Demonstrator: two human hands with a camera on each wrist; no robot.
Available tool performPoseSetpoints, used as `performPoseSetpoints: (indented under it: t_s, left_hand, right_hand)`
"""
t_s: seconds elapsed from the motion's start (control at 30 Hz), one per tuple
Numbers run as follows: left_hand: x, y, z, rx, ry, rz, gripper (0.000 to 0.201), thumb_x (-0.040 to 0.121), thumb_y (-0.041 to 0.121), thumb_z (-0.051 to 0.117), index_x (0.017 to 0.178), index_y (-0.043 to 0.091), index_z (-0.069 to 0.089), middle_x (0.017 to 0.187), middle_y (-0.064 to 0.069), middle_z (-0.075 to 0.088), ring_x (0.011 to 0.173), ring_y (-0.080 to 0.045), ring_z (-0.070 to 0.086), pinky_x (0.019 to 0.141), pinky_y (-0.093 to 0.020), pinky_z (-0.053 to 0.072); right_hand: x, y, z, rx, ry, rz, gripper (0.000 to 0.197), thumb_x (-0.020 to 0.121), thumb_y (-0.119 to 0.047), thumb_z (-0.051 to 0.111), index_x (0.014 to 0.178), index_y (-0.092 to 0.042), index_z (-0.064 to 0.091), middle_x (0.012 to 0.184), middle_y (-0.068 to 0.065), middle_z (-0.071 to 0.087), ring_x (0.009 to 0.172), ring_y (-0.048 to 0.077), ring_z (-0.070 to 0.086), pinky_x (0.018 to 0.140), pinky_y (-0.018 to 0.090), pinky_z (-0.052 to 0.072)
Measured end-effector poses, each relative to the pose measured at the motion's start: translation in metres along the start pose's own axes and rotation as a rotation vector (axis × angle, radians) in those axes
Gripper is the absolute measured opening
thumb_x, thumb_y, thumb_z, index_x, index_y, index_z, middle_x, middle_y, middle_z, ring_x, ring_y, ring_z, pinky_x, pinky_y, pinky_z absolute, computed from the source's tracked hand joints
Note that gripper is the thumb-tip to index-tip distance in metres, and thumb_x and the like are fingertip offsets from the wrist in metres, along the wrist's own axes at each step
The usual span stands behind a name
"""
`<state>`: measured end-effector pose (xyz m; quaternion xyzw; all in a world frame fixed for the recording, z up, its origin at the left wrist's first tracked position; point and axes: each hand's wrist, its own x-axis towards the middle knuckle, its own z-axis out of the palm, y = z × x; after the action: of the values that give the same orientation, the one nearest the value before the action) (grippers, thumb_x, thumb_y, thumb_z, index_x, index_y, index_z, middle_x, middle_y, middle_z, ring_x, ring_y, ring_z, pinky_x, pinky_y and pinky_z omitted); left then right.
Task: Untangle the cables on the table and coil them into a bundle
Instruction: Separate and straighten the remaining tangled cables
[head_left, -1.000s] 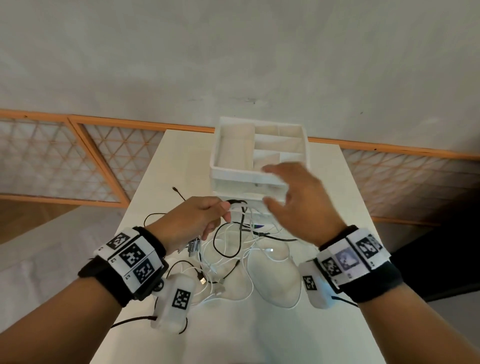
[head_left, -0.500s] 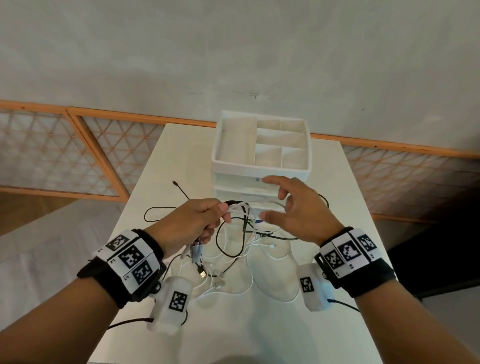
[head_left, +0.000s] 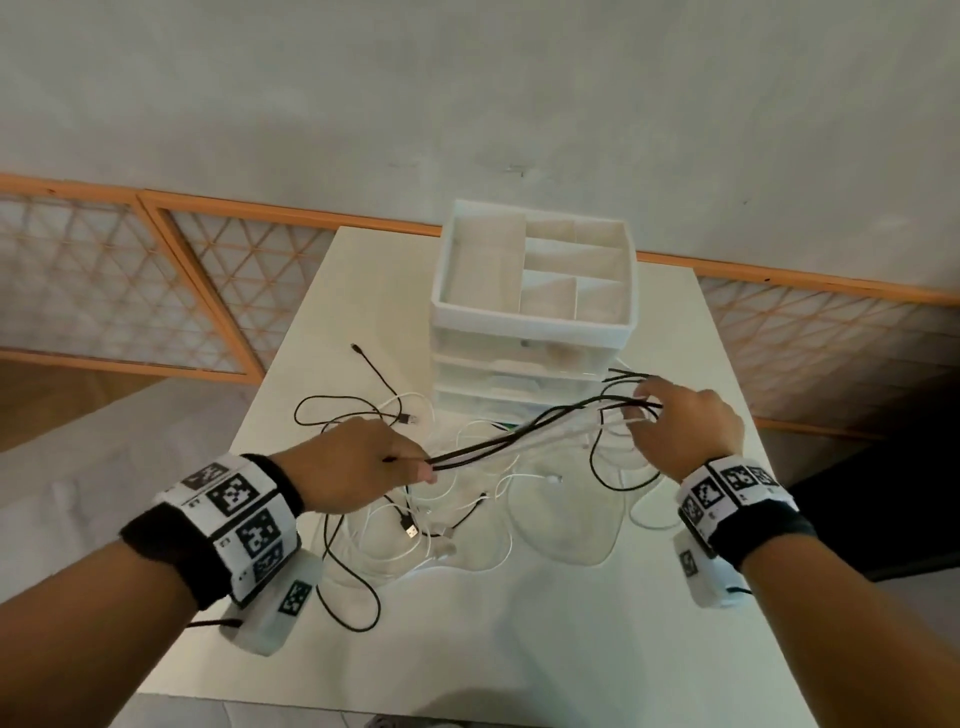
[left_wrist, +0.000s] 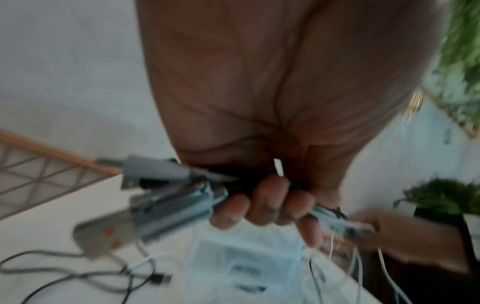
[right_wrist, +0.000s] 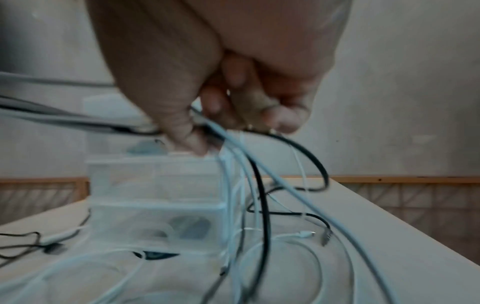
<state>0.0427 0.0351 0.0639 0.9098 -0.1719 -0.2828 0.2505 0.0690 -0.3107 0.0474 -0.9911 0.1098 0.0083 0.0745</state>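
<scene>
Several black and white cables (head_left: 524, 439) stretch taut between my two hands above the white table (head_left: 519, 623). My left hand (head_left: 363, 467) grips one end of the bunch, with USB plugs (left_wrist: 166, 197) sticking out of the fist (left_wrist: 262, 203). To the right, my right hand (head_left: 685, 426) pinches the same strands (right_wrist: 233, 144) between thumb and fingers. More loose black and white cable loops (head_left: 431, 525) lie tangled on the table below and between the hands.
A white drawer organiser (head_left: 535, 312) with an open divided top stands at the back middle of the table, just behind the cables. An orange-framed lattice screen (head_left: 156, 291) runs along the wall behind. Bare tabletop lies near me.
My right hand came away from the organiser front, took hold of the cables and pulled them out to the right. The left hand kept its grip and the strands now hang taut.
</scene>
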Motion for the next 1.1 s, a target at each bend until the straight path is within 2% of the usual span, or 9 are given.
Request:
performPoseSetpoints:
  t_s: [0.1, 0.23, 0.37, 0.53, 0.63, 0.77, 0.93, 1.03, 1.1]
  left_hand:
    - [0.018, -0.009, 0.027, 0.065, 0.062, -0.114, 0.034, 0.100, 0.036, 0.049, 0.072, 0.021, 0.062, 0.060, 0.005, 0.055, 0.063, -0.011, 0.051, 0.062, -0.025, 0.037]
    - [0.029, -0.020, 0.058, 0.019, 0.162, -0.272, 0.042, 0.101, 0.024, 0.048, 0.060, 0.026, 0.043, 0.061, 0.009, 0.044, 0.075, -0.022, 0.048, 0.067, -0.029, 0.032]
    - [0.030, -0.018, 0.051, -0.136, 0.255, -0.325, 0.027, 0.100, 0.020, 0.044, 0.090, 0.013, 0.068, 0.078, 0.004, 0.060, 0.077, -0.017, 0.054, 0.059, -0.021, 0.035]
    - [0.032, 0.001, 0.033, -0.333, 0.284, -0.269, 0.027, 0.095, 0.035, 0.061, 0.076, 0.016, 0.054, 0.061, 0.004, 0.052, 0.052, -0.010, 0.049, 0.051, -0.024, 0.034]
    - [0.032, 0.008, 0.028, -0.469, 0.291, -0.232, 0.024, 0.096, 0.028, 0.060, 0.079, 0.012, 0.064, 0.049, 0.009, 0.043, 0.035, -0.005, 0.038, 0.043, -0.020, 0.030]
    - [0.032, 0.013, 0.029, -0.473, 0.246, -0.141, 0.025, 0.099, 0.031, 0.055, 0.090, 0.017, 0.074, 0.067, 0.007, 0.062, 0.044, -0.003, 0.044, 0.046, -0.013, 0.033]
    - [0.033, 0.021, 0.035, -0.631, 0.207, -0.129, 0.023, 0.100, 0.027, 0.054, 0.095, 0.015, 0.072, 0.070, 0.013, 0.071, 0.048, -0.008, 0.043, 0.045, -0.016, 0.033]
    - [0.030, 0.026, 0.036, -0.837, 0.132, -0.103, 0.025, 0.103, 0.025, 0.050, 0.103, 0.005, 0.065, 0.099, -0.004, 0.078, 0.049, -0.011, 0.040, 0.043, -0.021, 0.033]
    - [0.030, 0.028, 0.036, -0.901, 0.093, -0.065, 0.027, 0.104, 0.027, 0.048, 0.104, 0.005, 0.063, 0.097, -0.010, 0.076, 0.049, -0.011, 0.037, 0.043, -0.022, 0.031]
  right_hand:
    - [-0.004, 0.000, 0.027, 0.073, 0.054, 0.038, 0.028, 0.092, -0.045, 0.060, 0.118, -0.033, 0.062, 0.105, 0.013, 0.073, 0.098, 0.038, 0.066, 0.078, 0.038, 0.048]
    - [-0.027, -0.009, 0.064, 0.117, -0.324, -0.037, 0.080, 0.082, -0.045, 0.071, 0.148, -0.045, 0.026, 0.112, -0.004, 0.068, 0.111, 0.025, 0.063, 0.092, 0.039, 0.052]
    - [-0.055, -0.037, 0.078, 0.225, -0.251, -0.294, 0.045, 0.082, -0.032, 0.061, 0.124, -0.046, 0.050, 0.084, -0.018, 0.060, 0.093, 0.013, 0.064, 0.085, 0.034, 0.053]
    - [-0.070, -0.057, 0.116, -0.036, -0.602, -0.450, 0.037, 0.093, -0.023, 0.058, 0.124, -0.043, 0.058, 0.120, -0.005, 0.057, 0.113, 0.021, 0.058, 0.099, 0.037, 0.047]
    - [-0.065, -0.057, 0.118, -0.048, -0.580, -0.360, 0.009, 0.094, -0.027, 0.061, 0.098, -0.029, 0.068, 0.109, -0.002, 0.062, 0.106, 0.024, 0.063, 0.087, 0.032, 0.049]
    - [-0.048, -0.063, 0.088, 0.222, -0.469, -0.373, 0.021, 0.089, -0.035, 0.067, 0.070, -0.035, 0.059, 0.084, -0.009, 0.061, 0.084, 0.016, 0.062, 0.079, 0.031, 0.047]
    - [-0.046, -0.080, 0.027, 0.614, -0.453, -0.416, 0.028, 0.080, -0.002, 0.066, 0.097, -0.023, 0.073, 0.083, -0.010, 0.069, 0.062, 0.004, 0.061, 0.067, 0.016, 0.047]
    - [-0.043, -0.089, -0.004, 0.956, -0.377, -0.322, 0.036, 0.080, 0.016, 0.058, 0.097, -0.012, 0.073, 0.081, 0.004, 0.072, 0.066, 0.019, 0.070, 0.067, 0.029, 0.059]
    - [-0.037, -0.092, -0.020, 1.068, -0.270, -0.301, 0.029, 0.084, 0.015, 0.060, 0.091, -0.009, 0.074, 0.076, 0.008, 0.072, 0.064, 0.022, 0.070, 0.067, 0.037, 0.062]
